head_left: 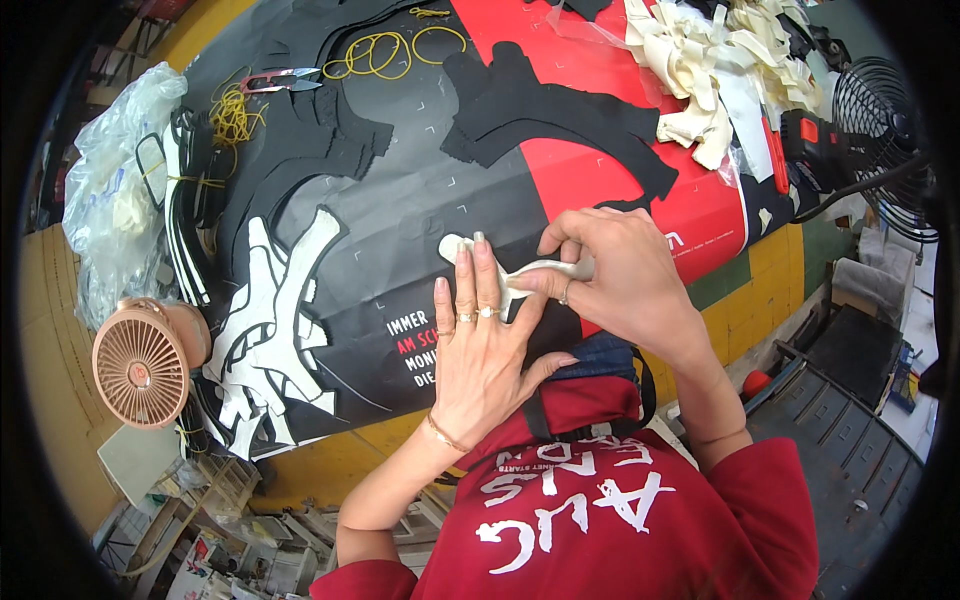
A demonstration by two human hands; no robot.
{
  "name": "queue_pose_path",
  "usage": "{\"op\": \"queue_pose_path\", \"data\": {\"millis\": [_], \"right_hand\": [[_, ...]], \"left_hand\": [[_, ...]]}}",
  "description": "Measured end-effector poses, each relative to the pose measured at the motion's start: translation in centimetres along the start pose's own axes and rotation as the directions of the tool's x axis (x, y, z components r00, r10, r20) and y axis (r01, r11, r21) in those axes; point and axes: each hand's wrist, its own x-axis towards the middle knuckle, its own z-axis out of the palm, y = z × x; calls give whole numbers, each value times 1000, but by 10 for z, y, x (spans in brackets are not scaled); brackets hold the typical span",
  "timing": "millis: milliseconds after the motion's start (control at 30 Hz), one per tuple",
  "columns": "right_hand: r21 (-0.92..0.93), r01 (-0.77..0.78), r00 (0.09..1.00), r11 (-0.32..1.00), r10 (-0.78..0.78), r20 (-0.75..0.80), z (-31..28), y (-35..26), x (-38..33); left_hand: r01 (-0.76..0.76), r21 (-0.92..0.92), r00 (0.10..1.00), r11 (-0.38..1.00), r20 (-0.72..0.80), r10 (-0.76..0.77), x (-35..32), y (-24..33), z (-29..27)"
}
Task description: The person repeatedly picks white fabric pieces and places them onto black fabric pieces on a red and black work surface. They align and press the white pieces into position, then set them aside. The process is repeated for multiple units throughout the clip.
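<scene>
A small cream-white cut piece (452, 246) lies on the black part of the table cover at the near edge. My left hand (478, 345) rests flat on it with its fingers stretched out, hiding its middle. Between the thumb and fingers of my right hand (632, 275), the right end of the piece is pinched and lifted, slightly twisted. To the left lies a loose pile of white cut pieces with black edges (268, 330). Beyond my hands are stacked black curved cut pieces (560, 105).
A pink fan (145, 365) stands at the left edge, beside a clear plastic bag (125, 190). Thread snips (282, 80) and yellow rubber bands (375, 55) lie at the back. Cream scraps (700, 70), a red-handled cutter (775, 150) and a black fan (880, 130) are at right.
</scene>
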Motion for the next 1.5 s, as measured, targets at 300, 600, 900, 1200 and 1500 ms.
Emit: {"op": "queue_pose_path", "data": {"millis": [300, 600, 900, 1200, 1500], "right_hand": [[-166, 61, 994, 984, -45, 98, 5, -16, 8], [-133, 20, 997, 991, -11, 70, 12, -12, 11], [-229, 53, 997, 972, -65, -46, 25, -21, 7], [-229, 50, 995, 972, -67, -69, 27, -24, 9], [141, 45, 997, 989, -52, 48, 30, -41, 18]], "left_hand": [[18, -49, 1000, 999, 4, -18, -3, -1, -8], [59, 60, 998, 996, -36, -56, -14, -14, -16], [25, -23, 995, 999, -97, -27, -8, -17, -6], [61, -21, 991, 998, -115, -63, -7, -14, -4], [105, -116, 983, 988, -138, -121, -5, -10, -8]]}}
